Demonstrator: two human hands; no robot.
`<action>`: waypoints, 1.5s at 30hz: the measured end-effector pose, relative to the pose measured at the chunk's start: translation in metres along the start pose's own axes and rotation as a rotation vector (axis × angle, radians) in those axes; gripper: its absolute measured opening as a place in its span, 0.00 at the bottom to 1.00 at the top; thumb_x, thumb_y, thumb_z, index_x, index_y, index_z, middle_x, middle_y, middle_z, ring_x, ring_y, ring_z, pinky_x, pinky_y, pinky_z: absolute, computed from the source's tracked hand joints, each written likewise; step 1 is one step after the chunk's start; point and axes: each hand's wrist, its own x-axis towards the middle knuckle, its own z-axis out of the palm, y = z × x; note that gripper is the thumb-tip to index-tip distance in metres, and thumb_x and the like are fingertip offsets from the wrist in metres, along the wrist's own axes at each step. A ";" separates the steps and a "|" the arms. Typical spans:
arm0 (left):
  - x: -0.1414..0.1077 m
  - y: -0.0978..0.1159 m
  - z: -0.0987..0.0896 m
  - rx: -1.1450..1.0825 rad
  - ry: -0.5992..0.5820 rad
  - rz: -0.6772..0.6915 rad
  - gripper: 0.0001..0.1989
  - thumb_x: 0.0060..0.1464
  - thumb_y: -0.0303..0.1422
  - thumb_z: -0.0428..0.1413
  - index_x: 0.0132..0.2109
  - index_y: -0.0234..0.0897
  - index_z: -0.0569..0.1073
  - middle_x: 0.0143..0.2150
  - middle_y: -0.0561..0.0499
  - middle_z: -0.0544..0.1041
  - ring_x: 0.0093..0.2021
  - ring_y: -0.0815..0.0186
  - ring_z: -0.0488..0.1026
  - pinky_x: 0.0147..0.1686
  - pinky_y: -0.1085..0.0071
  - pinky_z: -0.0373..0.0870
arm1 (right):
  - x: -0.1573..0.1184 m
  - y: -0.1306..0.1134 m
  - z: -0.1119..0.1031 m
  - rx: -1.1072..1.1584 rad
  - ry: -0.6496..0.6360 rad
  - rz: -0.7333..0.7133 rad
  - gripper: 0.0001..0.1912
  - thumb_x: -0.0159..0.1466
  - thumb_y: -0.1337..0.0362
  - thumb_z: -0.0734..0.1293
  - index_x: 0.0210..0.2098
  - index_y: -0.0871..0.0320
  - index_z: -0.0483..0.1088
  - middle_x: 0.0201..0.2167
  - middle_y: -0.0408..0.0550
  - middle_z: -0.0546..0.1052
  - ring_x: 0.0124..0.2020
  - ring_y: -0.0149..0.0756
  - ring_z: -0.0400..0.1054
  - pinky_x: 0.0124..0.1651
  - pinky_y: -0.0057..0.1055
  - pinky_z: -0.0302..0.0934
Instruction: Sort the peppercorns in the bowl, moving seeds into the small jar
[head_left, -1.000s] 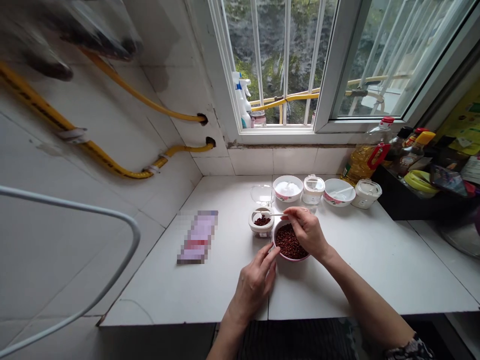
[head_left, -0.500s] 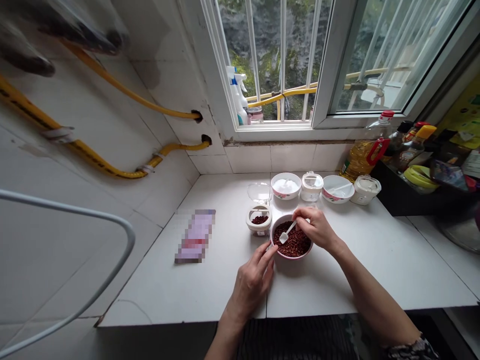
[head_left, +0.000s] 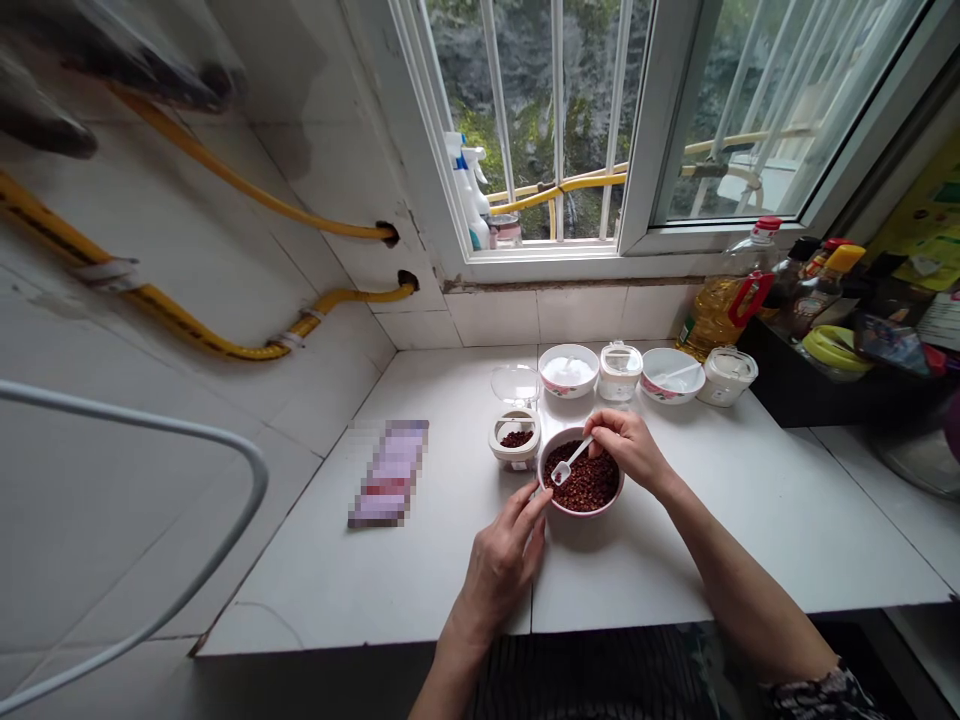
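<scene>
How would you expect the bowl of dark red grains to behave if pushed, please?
The bowl would probably slide rather than roll, standing upright on a smooth-looking counter. Its loose grains might spill if it tipped, as no lid covers them. The left hand at its rim may steady it.

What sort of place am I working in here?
Probably a home kitchen: a jug of what looks like cooking oil, capped bottles beside it, and a bowl of dark red grains on the counter.
</scene>
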 end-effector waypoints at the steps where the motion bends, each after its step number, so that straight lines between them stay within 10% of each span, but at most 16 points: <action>1: 0.000 0.000 0.000 -0.001 -0.001 0.001 0.23 0.65 0.23 0.48 0.65 0.41 0.63 0.57 0.41 0.76 0.54 0.61 0.78 0.48 0.69 0.79 | 0.000 0.000 0.000 -0.020 0.010 -0.011 0.08 0.56 0.69 0.60 0.27 0.57 0.71 0.16 0.39 0.75 0.21 0.34 0.70 0.31 0.29 0.64; 13: 0.001 0.001 0.000 -0.001 0.002 0.001 0.22 0.65 0.23 0.48 0.64 0.41 0.64 0.57 0.41 0.76 0.54 0.62 0.78 0.48 0.70 0.79 | -0.003 -0.001 0.002 -0.398 0.032 -0.295 0.11 0.59 0.72 0.59 0.28 0.54 0.70 0.20 0.42 0.77 0.34 0.40 0.72 0.51 0.39 0.61; 30: 0.001 0.001 0.000 -0.004 0.019 0.007 0.22 0.65 0.22 0.48 0.63 0.38 0.65 0.57 0.40 0.76 0.54 0.61 0.78 0.48 0.69 0.79 | 0.005 -0.001 0.000 0.200 0.080 0.074 0.06 0.55 0.62 0.65 0.28 0.57 0.72 0.18 0.42 0.77 0.23 0.35 0.72 0.33 0.31 0.67; 45: 0.001 0.001 0.001 0.000 0.011 0.003 0.24 0.65 0.22 0.48 0.65 0.40 0.63 0.58 0.41 0.75 0.55 0.61 0.78 0.50 0.68 0.79 | -0.004 -0.017 0.030 -0.412 0.202 -0.725 0.10 0.70 0.71 0.59 0.38 0.55 0.71 0.31 0.47 0.81 0.32 0.38 0.74 0.49 0.41 0.65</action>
